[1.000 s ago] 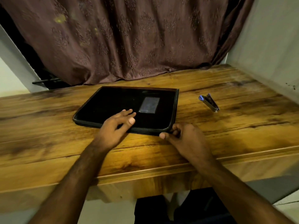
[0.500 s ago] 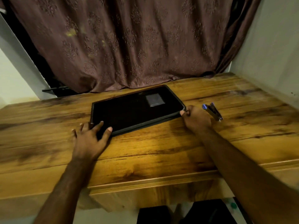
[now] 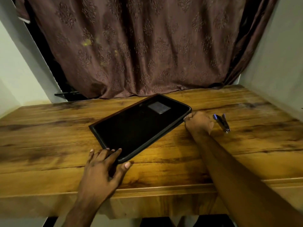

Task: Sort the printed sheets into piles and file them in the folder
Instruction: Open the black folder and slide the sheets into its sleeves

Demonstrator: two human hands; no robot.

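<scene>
A black zip folder [image 3: 139,126] lies closed and turned at an angle on the wooden table [image 3: 49,145], a small grey label near its far end. My left hand [image 3: 103,167] rests with straight fingers on the folder's near corner. My right hand [image 3: 198,122] is curled at the folder's right corner and pinches its edge. No printed sheets are in view.
A blue and silver stapler [image 3: 222,122] lies on the table just right of my right hand. A brown patterned curtain [image 3: 139,46] hangs behind the table. A pale wall [image 3: 278,63] stands along the right side.
The folder has turned further counter-clockwise. My left hand has shifted right onto its near corner, and my right hand has stayed at the right corner.
</scene>
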